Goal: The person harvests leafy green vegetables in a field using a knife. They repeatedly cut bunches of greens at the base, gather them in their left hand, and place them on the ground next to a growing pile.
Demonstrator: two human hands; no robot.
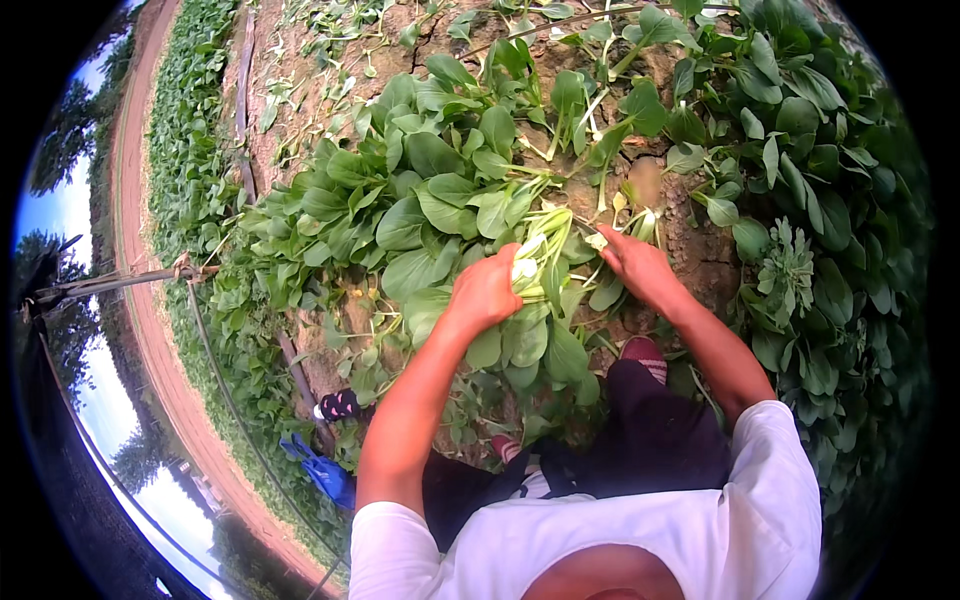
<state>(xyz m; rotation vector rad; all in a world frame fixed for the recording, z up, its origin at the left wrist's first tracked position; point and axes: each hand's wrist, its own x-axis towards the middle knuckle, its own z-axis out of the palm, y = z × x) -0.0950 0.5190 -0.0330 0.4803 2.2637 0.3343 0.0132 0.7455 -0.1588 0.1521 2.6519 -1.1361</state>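
My left hand (486,291) is closed around a bunch of bok choy (546,236). The pale stalks point up and away from me, and broad green leaves hang below the fist. Just right of the stalks, my right hand (637,266) has its fingers curled round a narrow, dark, blade-like tool (582,223), mostly hidden by the fingers. A pale cut stem end (596,241) shows at those fingertips. Beyond my left hand lies a large heap of cut bok choy (435,161) on the soil.
Dense standing bok choy (817,150) lines the right side. Loose leaves lie over cracked soil (420,45). On the left are a pole frame (127,283), a blue bag (322,472), a patterned dark item (341,405) and a dirt track (135,217). My striped shoe (643,356) stands below my right hand.
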